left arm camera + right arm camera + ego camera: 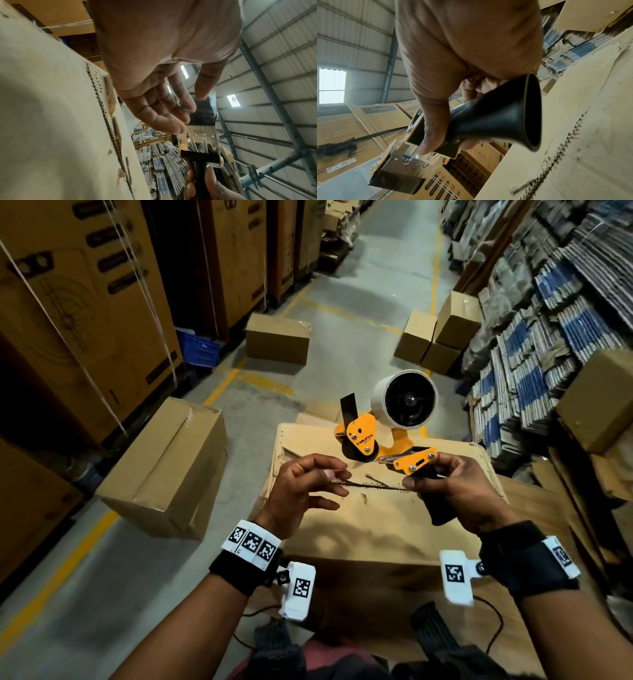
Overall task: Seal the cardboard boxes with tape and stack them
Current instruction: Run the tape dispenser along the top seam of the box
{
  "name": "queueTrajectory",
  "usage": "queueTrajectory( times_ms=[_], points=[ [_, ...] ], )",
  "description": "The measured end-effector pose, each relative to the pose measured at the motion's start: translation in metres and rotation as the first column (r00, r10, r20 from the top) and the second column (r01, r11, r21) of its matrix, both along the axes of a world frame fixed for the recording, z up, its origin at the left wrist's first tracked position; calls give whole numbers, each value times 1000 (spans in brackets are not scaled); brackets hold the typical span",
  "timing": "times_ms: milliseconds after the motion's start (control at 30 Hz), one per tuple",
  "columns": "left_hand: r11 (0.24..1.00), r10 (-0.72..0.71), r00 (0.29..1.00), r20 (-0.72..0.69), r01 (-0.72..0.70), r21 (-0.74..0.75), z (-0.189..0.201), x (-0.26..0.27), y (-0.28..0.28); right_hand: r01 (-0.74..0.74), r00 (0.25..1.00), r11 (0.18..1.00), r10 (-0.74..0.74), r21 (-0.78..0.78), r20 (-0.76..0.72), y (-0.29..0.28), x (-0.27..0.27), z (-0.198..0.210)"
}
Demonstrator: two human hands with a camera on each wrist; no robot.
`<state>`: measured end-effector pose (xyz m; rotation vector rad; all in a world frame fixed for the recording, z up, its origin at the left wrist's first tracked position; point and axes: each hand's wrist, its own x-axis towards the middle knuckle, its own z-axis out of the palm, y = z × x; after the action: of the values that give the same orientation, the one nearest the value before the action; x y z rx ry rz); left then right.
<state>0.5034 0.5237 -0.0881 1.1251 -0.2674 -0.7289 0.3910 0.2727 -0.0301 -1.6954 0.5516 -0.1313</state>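
Right hand (pixel 459 494) grip clamped on black handle of the orange tape dispenser (pixel 383 436), held above the cardboard box (pixel 376 529). Left hand (pixel 301 494) grip: thumb and forefinger pinching clear tape end (pixel 202 108) by the dispenser's front. More boxes (pixel 277 338) sit on the floor.

Black wrist straps (pixel 236 571) carry white square-coded tags (pixel 251 543) and white cameras (pixel 298 590), thin cables (pixel 493 616) trailing; possibly maroon clothing below.
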Motion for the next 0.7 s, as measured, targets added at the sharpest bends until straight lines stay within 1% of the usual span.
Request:
queueTrajectory(
  times_ms=[67, 133, 233, 300, 367, 467, 533, 633, 700],
  points=[
    [1000, -1, 997, -74, 1, 5, 1, -2, -1, 4, 1000, 999, -4, -38, 5, -2, -3, 2],
    [998, 42, 988, -146, -36, 43, 3, -3, -5, 0, 1000, 997, 0, -81, 6, -4, -6, 4],
    [994, 81, 977, -196, -66, 83, 6, -6, -9, -5, 1000, 993, 5, -116, 0, -6, -7, 5],
    [993, 81, 962, -261, -57, 100, 7, -5, -9, -3, 1000, 994, 4, -110, 5, -7, -8, 5],
    [985, 65, 952, -299, -13, 172, 10, 0, -7, -6, 1000, 995, 7, -103, 3, -6, -9, 5],
    [945, 22, 966, -256, 64, 320, 15, 17, 3, -27, 1000, 998, 27, -59, -7, -4, -10, 1],
    [910, -40, 975, -217, 125, 395, 22, 31, 13, -73, 997, 997, 73, -19, -4, 2, -10, 0],
    [852, -140, 975, -176, 209, 480, 34, 49, 30, -151, 989, 988, 151, -22, -2, 13, -5, -2],
    [829, -150, 975, -162, 213, 517, 37, 63, 42, -187, 982, 982, 187, -39, -9, 19, 5, -6]
  ],
)
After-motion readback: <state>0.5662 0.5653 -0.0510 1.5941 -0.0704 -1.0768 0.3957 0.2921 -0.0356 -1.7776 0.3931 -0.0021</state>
